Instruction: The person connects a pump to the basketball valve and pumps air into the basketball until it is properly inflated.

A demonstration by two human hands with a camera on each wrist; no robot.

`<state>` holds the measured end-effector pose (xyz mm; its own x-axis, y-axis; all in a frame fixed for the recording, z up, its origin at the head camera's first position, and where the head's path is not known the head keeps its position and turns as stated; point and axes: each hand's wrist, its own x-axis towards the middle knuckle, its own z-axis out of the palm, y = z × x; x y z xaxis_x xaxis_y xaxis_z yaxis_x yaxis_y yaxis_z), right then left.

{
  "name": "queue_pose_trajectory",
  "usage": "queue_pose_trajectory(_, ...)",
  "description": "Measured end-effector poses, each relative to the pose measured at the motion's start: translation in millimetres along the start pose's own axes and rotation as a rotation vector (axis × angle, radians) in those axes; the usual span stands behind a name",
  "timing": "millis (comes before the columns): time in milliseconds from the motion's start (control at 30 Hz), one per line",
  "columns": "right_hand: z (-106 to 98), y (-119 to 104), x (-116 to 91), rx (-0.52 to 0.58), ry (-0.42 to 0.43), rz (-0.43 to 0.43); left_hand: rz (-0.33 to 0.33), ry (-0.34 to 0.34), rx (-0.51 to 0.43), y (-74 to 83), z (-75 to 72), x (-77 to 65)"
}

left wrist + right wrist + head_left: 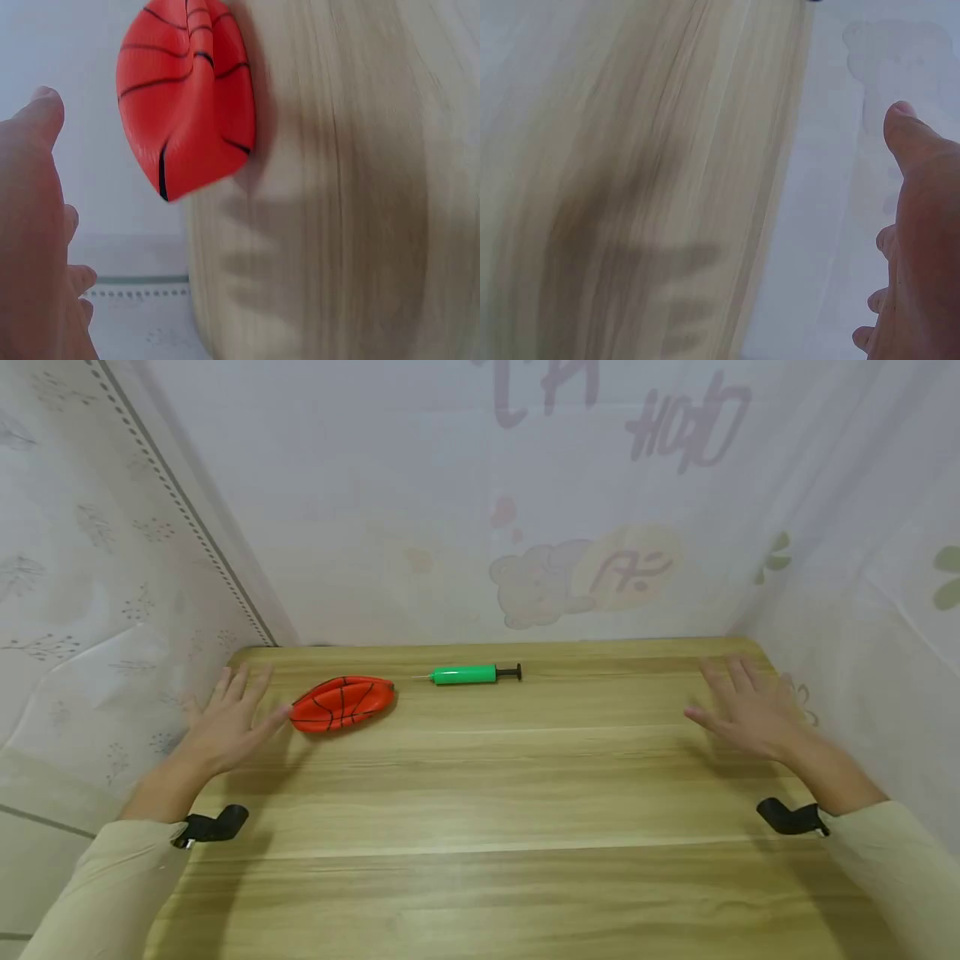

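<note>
A deflated orange-red toy basketball (342, 703) with black lines lies folded at the back left of the wooden table. Just right of it is a green hand pump (465, 674), its thin needle pointing left toward the ball and its black handle to the right. My left hand (228, 718) hovers at the left edge with fingers spread, the thumb close to the ball; the left wrist view shows the ball (187, 97) beyond the thumb. Over the right side of the table, my right hand (753, 710) is spread too, holding nothing, far from the pump.
The wooden tabletop (480, 802) has rounded back corners. Pale printed sheets (375, 510) hang behind it and along both sides, close to the hands. A black wrist mount (217, 824) sticks out from the left sleeve, and another black mount (791, 817) from the right.
</note>
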<state>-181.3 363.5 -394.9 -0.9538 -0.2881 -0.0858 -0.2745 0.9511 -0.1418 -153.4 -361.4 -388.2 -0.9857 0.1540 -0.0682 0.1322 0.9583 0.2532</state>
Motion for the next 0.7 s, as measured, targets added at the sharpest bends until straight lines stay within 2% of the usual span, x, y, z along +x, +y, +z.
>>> queue_pose_trajectory(100,-0.9,-14.4,8.1,0.057,-0.038,-0.015,0.016,-0.015,0.021,8.4,-0.8,5.2)
queue_pose_trajectory(200,-1.0,-29.5,16.5,0.075,-0.032,-0.032,0.029,-0.024,0.025,18.2,-1.5,12.5)
queue_pose_trajectory(500,1.0,-76.9,46.7,0.009,-0.029,-0.120,0.072,-0.036,0.009,49.6,0.3,32.4)
queue_pose_trajectory(700,4.6,-109.2,66.7,0.022,-0.032,-0.183,0.094,-0.043,0.031,68.0,4.0,44.0)
